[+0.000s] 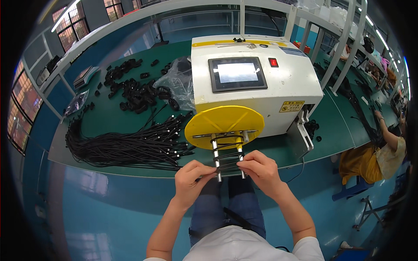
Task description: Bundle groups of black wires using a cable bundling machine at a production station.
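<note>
A black cable (228, 156) is looped in several turns around two metal rods (216, 157) that stick out toward me from a round yellow disc (223, 119). My left hand (190, 179) pinches the cable beside the left rod, thumb against index finger. At the right rod my right hand (263, 171) pinches the cable too, its fingers closed near the rod's end. The fingertips hide the exact bits of cable held. The disc sits on the front of a white winding machine (257, 104) with a lit screen (237, 73).
To the left on the green table (100, 117) lies a big bundle of black cables (126, 145) with pale ends. Behind it are a heap of small black parts (135, 91) and a clear plastic bag (178, 85). A metal bracket (300, 135) juts out right. Another person (379, 161) sits farther right.
</note>
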`<action>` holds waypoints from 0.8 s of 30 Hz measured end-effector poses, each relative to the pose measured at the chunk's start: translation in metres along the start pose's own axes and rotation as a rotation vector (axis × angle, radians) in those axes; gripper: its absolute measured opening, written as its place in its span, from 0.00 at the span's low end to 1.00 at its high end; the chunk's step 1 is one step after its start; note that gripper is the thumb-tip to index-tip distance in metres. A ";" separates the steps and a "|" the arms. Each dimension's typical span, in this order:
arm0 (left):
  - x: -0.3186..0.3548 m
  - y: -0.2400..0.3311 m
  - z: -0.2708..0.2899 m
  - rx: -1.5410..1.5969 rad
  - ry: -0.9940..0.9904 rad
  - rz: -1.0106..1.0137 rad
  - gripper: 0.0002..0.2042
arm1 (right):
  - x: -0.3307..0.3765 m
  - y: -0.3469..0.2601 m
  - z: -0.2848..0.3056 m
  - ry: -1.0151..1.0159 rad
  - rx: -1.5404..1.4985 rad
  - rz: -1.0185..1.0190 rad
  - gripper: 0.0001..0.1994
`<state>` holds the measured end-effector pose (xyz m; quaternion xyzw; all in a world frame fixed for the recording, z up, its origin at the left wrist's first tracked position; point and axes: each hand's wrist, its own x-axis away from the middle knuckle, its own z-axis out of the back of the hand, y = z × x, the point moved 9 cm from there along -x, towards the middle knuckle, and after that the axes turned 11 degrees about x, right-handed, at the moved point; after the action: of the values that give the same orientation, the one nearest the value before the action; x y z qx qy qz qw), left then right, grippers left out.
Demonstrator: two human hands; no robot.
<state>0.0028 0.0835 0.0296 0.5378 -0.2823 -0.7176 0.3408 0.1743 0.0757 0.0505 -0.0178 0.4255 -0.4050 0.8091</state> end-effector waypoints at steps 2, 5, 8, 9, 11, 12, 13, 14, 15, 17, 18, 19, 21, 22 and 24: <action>0.001 0.000 0.001 0.066 0.006 -0.036 0.10 | 0.001 0.001 -0.002 -0.001 0.005 0.023 0.09; 0.000 0.003 0.002 0.084 0.006 -0.086 0.10 | 0.002 0.011 -0.002 0.016 -0.068 -0.059 0.09; 0.002 0.008 0.003 0.038 -0.015 -0.134 0.10 | 0.003 0.009 -0.005 0.018 -0.069 -0.021 0.09; 0.002 0.008 0.004 0.034 -0.026 -0.135 0.10 | 0.003 0.008 -0.006 0.021 -0.076 -0.008 0.09; 0.004 0.007 0.003 0.023 -0.050 -0.134 0.10 | 0.003 0.008 -0.006 0.022 -0.083 -0.007 0.09; 0.004 0.007 0.004 0.022 -0.043 -0.132 0.10 | 0.003 0.009 -0.005 0.029 -0.090 -0.013 0.10; 0.003 0.007 0.003 0.007 -0.055 -0.125 0.10 | 0.003 0.010 -0.004 0.038 -0.098 -0.019 0.10; 0.003 0.007 0.002 -0.008 -0.069 -0.117 0.10 | 0.003 0.011 -0.005 0.034 -0.101 -0.016 0.10; 0.002 0.007 0.002 -0.024 -0.082 -0.108 0.10 | 0.002 0.008 -0.005 0.034 -0.079 0.018 0.12; 0.001 0.008 0.004 -0.042 -0.115 -0.058 0.10 | 0.001 0.003 -0.005 0.036 -0.037 0.086 0.16; 0.000 0.007 0.003 -0.053 -0.156 -0.011 0.10 | 0.001 0.003 -0.004 0.035 -0.039 0.087 0.16; -0.001 0.008 0.003 -0.065 -0.196 0.036 0.11 | 0.000 0.000 -0.004 0.023 -0.020 0.106 0.16; -0.018 0.041 0.030 -0.144 -0.036 -0.058 0.17 | 0.000 0.001 -0.002 0.005 0.037 0.132 0.16; -0.023 0.067 0.049 -0.224 0.128 -0.149 0.24 | 0.001 0.004 0.000 0.007 0.046 0.126 0.16; -0.021 0.101 0.050 -0.195 0.108 -0.118 0.39 | 0.002 0.004 0.001 -0.003 0.055 0.116 0.16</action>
<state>-0.0228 0.0407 0.1329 0.5557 -0.1604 -0.7305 0.3631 0.1781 0.0767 0.0487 0.0286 0.4133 -0.3690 0.8320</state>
